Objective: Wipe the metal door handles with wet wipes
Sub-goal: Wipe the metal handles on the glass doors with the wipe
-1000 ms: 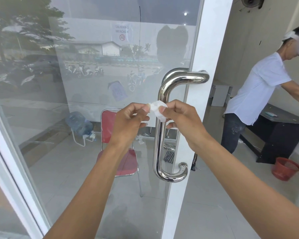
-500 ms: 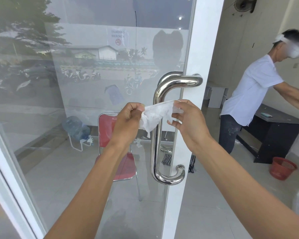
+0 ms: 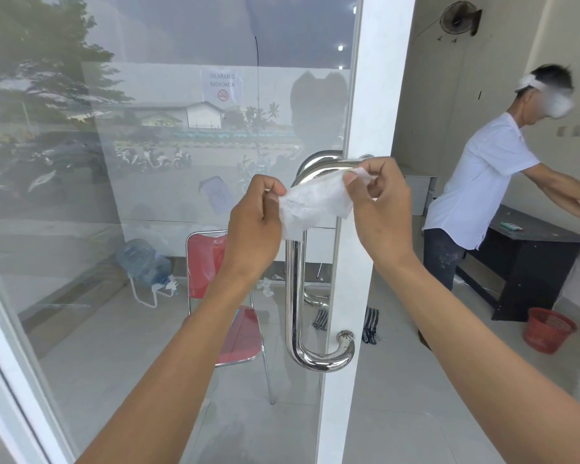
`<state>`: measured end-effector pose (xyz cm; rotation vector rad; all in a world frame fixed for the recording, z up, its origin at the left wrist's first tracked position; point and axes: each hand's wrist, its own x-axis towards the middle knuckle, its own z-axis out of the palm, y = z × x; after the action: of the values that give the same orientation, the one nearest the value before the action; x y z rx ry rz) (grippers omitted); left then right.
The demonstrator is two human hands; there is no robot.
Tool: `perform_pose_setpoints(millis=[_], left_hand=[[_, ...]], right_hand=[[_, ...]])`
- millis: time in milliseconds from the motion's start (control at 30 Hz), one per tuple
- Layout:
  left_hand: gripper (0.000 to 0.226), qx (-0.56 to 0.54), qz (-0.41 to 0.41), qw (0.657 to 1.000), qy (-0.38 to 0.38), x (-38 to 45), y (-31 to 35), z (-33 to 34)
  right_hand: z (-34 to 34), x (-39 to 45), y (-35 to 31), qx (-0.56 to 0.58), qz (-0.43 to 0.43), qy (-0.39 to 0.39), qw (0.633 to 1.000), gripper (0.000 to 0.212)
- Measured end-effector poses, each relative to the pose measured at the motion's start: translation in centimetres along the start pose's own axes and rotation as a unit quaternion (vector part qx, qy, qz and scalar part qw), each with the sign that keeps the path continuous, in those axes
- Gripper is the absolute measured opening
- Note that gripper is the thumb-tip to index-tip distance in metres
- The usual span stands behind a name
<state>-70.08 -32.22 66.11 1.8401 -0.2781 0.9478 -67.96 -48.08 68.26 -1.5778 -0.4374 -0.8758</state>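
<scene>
the wet wipe (image 3: 315,209) is now spread into a nearly flat, thin, crinkled white sheet, where a second ago it was a small folded wad and half a second ago only half opened; it hangs in front of the upper part of the metal door handle (image 3: 295,296), and i cannot tell whether it touches the steel yet; i judge the unfolding is about done and wiping has not begun (the next move is likely to wrap the sheet around the bar); the left hand (image 3: 253,229) pinches the wipe's left edge between thumb and fingertips; the right hand (image 3: 380,202) pinches its upper right corner the same way; the handle is a polished, mirror-bright round tube, bent into a long u and fixed to the white door frame (image 3: 359,262); beside it the glass pane (image 3: 148,195) is smooth and reflective; through it a red chair (image 3: 211,259) shows.
</scene>
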Motion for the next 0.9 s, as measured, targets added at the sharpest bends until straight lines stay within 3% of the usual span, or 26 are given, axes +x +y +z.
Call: perform_pose_setpoints(millis=[100, 300, 433, 533, 667, 800, 900], left_hand=[[0.037, 0.072, 0.073, 0.994, 0.029, 1.4, 0.2, 0.5], [0.037, 0.064, 0.054, 0.996, 0.013, 2.8, 1.2, 1.9], [0.031, 0.052, 0.058, 0.997, -0.020, 2.9, 0.6, 2.5], [0.033, 0.073, 0.072, 0.994, -0.038, 3.2, -0.1, 2.8], [0.035, 0.070, 0.086, 0.992, -0.064, 3.6, -0.2, 2.7], [0.043, 0.013, 0.054, 0.997, -0.048, 3.0, 0.4, 2.5], [0.042, -0.038, 0.005, 0.999, -0.035, 2.0, 0.7, 2.4]], right_hand=[[0.1, 1.1, 0.3, -0.043, -0.053, 0.036, 0.997, 0.010], [-0.2, 3.8, 0.9, -0.166, -0.145, 0.082, 0.972, 0.016], [-0.1, 4.8, 1.5, -0.354, -0.294, 0.117, 0.880, 0.027], [0.0, 4.6, 1.2, -0.370, -0.386, 0.045, 0.844, 0.032], [0.5, 4.2, 0.7, -0.344, -0.309, -0.105, 0.880, 0.037], [0.3, 4.7, 1.9, -0.352, -0.268, -0.111, 0.890, 0.046], [-0.3, 4.9, 2.3, -0.245, -0.171, -0.098, 0.949, 0.041]])
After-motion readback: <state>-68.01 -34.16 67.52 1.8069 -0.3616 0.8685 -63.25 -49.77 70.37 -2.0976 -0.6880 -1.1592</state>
